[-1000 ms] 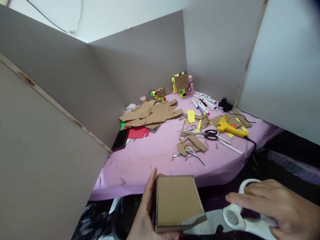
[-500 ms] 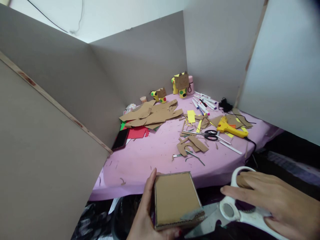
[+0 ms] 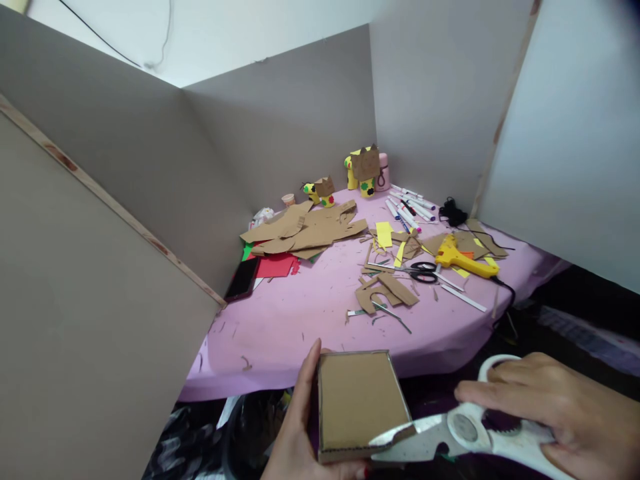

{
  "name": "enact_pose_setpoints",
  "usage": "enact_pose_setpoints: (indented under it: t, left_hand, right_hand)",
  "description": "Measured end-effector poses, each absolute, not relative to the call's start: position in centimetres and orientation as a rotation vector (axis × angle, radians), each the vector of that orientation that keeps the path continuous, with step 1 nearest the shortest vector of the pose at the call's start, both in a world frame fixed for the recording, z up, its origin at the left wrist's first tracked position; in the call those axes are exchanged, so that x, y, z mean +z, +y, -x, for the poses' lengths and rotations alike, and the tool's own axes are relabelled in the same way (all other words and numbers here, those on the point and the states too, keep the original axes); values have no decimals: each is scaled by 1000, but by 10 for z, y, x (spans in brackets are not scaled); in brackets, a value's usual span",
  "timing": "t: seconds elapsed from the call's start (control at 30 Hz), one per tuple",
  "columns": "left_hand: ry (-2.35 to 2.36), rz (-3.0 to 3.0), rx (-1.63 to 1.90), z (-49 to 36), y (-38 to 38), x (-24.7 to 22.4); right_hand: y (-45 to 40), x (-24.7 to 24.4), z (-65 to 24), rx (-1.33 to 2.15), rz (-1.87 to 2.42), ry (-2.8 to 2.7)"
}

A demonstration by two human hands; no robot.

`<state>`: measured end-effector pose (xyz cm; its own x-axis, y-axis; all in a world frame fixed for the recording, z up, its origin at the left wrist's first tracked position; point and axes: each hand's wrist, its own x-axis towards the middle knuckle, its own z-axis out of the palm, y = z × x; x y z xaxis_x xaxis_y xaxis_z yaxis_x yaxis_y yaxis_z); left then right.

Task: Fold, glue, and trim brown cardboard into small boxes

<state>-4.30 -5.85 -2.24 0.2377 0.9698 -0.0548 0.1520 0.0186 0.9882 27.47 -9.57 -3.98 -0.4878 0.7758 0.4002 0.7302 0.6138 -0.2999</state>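
Low in the head view, my left hand (image 3: 299,427) grips a small square cardboard box (image 3: 363,399) by its left side and lower edge. My right hand (image 3: 555,407) has its fingers through the handles of white-handled scissors (image 3: 465,427). The scissors' blades are slightly parted and lie at the box's lower right edge, one over the top face and one below the edge. Part of that edge is hidden behind the upper blade. Both hands are in front of the table's near edge.
The pink-covered table (image 3: 290,327) holds cardboard sheets (image 3: 310,230), a yellow glue gun (image 3: 463,259), black-handled scissors (image 3: 424,271), markers (image 3: 411,203) and cardboard scraps (image 3: 385,293). A phone (image 3: 243,279) lies at the left. Below the table edge stands a dark bin (image 3: 239,433). Grey panels (image 3: 280,120) surround the table.
The box and my left hand have shifted slightly right and down. My right hand and the scissors have also moved right, and the blades now lie flatter along the box's lower edge.
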Motion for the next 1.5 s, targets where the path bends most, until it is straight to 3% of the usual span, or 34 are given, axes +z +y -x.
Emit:
enact_pose_setpoints:
  t: [0.33, 0.7, 0.9, 1.03, 1.5]
  left_hand:
    - [1181, -1477, 979, 46, -54, -29]
    - [1247, -1569, 1040, 38, -55, -25]
    - [1376, -1535, 1141, 53, -50, -13]
    - [1389, -1510, 1199, 58, -48, -7]
    - [1239, -1501, 1123, 43, -47, -21]
  right_hand:
    - [-85, -26, -281, 79, 1171, -2520]
    - [-66, -4, -273, -473, 1025, -2436]
    - [-51, -18, -320, -382, 1052, -2455]
    - [-53, -41, -351, -282, 1396, -2294]
    - [-72, -27, -276, 142, 1324, -2458]
